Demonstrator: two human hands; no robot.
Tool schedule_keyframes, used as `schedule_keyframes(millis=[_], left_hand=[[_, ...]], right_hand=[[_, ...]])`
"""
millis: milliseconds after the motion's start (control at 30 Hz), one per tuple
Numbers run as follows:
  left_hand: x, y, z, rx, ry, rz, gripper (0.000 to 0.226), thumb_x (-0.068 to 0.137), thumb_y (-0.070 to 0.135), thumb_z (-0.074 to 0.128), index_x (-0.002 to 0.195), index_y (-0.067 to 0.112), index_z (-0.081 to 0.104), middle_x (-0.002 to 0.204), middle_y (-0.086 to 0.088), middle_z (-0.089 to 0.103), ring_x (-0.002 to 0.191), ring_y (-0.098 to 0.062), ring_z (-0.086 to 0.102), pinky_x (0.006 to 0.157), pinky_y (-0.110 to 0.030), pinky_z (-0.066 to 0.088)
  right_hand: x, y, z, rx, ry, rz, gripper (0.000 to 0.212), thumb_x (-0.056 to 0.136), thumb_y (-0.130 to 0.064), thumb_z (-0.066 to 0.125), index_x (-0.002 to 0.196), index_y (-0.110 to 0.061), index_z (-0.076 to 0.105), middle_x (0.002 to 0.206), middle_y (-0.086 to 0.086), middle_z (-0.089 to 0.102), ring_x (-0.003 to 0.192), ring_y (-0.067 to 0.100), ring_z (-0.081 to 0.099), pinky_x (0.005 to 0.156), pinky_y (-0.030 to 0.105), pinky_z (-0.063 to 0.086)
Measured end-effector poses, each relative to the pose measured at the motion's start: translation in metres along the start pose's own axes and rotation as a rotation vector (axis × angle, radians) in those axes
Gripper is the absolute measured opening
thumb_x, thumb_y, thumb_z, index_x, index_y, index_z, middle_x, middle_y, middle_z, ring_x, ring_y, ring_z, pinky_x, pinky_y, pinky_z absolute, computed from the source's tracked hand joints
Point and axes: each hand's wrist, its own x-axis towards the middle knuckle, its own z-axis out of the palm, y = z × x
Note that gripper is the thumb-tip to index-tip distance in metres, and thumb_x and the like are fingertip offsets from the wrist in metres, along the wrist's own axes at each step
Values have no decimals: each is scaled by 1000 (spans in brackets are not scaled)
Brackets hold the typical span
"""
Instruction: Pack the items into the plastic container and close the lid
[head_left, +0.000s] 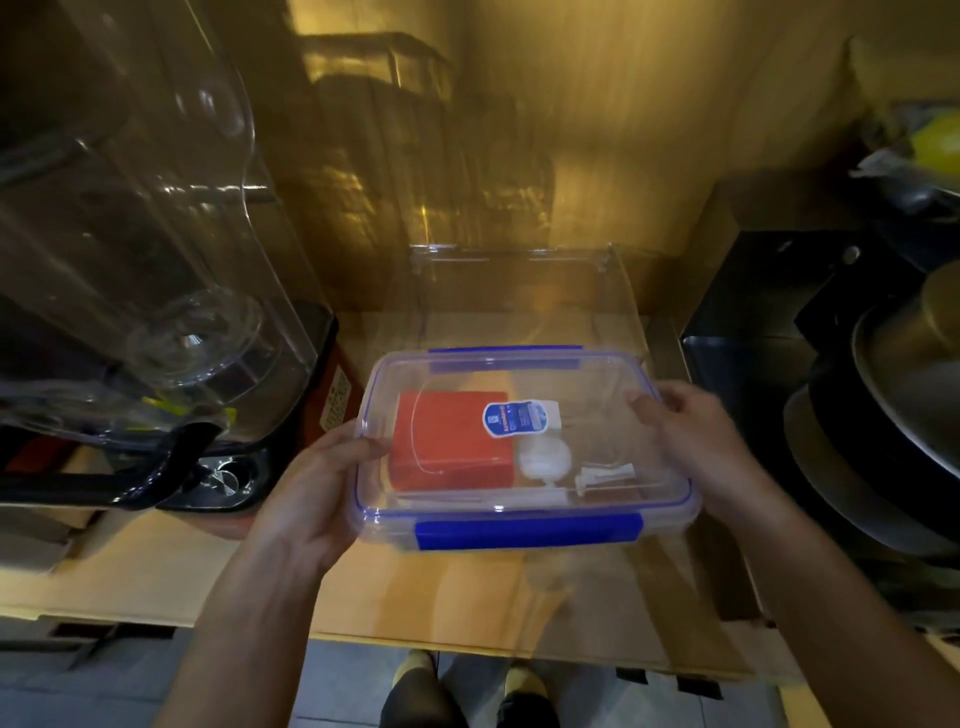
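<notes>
Holding the plastic container (524, 452) between both hands, you are keeping it just above the wooden counter (441, 597), its clear lid (597, 384) already sitting on top and its blue clip (527, 531) facing you along the near edge. Your left hand (317, 499) is gripping the left end, thumb lying across the lid's corner and the fingers curling out of sight beneath. Your right hand (691, 441) is clasping the right end, fingers wrapping over the rim. Inside, an orange box (447, 447) is filling the left half, a white bottle with a blue label (522, 415) is lying against its far right corner, and a round white piece (543, 460) and a small white plastic part (605, 475) are resting to the right. A second clear box (519, 291) is standing behind the container, a blender (145, 260) is looming at your left, and dark pans (883, 415) are stacking up at your right.
</notes>
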Motion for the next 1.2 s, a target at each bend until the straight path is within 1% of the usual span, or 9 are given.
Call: schedule_keyframes(millis=[133, 300, 500, 600, 733, 833, 900, 1033, 1200], left_hand=[[1, 41, 25, -10, 2, 18, 29, 78, 7, 59, 106, 11, 66, 92, -14, 76, 84, -28, 73, 61, -38, 60], [19, 92, 57, 128, 24, 94, 34, 87, 5, 47, 119, 3, 59, 96, -16, 70, 81, -25, 70, 63, -35, 61], [55, 136, 76, 81, 35, 87, 29, 87, 7, 48, 115, 4, 57, 92, -12, 68, 76, -24, 69, 58, -32, 60], [84, 143, 78, 145, 112, 186, 38, 86, 10, 52, 123, 2, 54, 103, -16, 69, 84, -27, 70, 68, -36, 58], [114, 139, 74, 303, 224, 412, 52, 86, 18, 63, 134, 8, 45, 105, -17, 69, 82, -27, 72, 68, -35, 61], [128, 127, 69, 386, 197, 449, 68, 85, 31, 65, 143, 19, 32, 107, -8, 66, 83, -20, 72, 66, -30, 60], [137, 117, 60, 436, 191, 439, 67, 86, 35, 63, 143, 19, 32, 105, -4, 66, 82, -14, 71, 61, -23, 58], [147, 99, 47, 508, 196, 358, 66, 87, 42, 59, 143, 22, 31, 118, -9, 63, 91, -20, 70, 75, -37, 59], [148, 107, 49, 920, 326, 356, 56, 88, 60, 45, 131, 25, 43, 106, -2, 66, 91, -21, 68, 83, -43, 56]], right_hand=[[8, -44, -13, 58, 34, -92, 21, 92, -22, 54, 110, -13, 58, 102, 12, 67, 91, 27, 67, 75, 39, 55], [35, -82, -22, 87, 79, -164, 10, 89, -31, 58, 96, -24, 58, 89, -1, 66, 60, 4, 69, 40, 16, 49], [81, -124, -22, 87, 100, -143, 12, 87, -20, 60, 95, -10, 59, 95, 9, 66, 79, 18, 65, 61, 29, 54], [101, -136, -17, 125, 73, -141, 24, 85, -16, 62, 107, -8, 56, 99, 11, 66, 82, 19, 66, 60, 30, 54], [123, -135, -10, 31, -11, -146, 8, 89, -21, 58, 81, -23, 58, 85, 2, 69, 70, 10, 69, 53, 24, 52], [135, -122, -8, -59, -42, -152, 11, 92, -24, 55, 96, -16, 62, 91, 5, 69, 69, 9, 68, 50, 20, 52], [140, -111, -3, -99, -55, -134, 21, 93, -26, 53, 106, -13, 61, 100, 10, 69, 80, 16, 67, 62, 25, 54], [144, -96, 7, -240, 0, -119, 30, 94, -37, 48, 110, -14, 60, 101, 11, 68, 92, 26, 66, 83, 41, 53], [146, -98, 3, -460, 31, -121, 32, 93, -48, 43, 92, -21, 60, 88, 7, 67, 80, 21, 65, 76, 41, 54]])
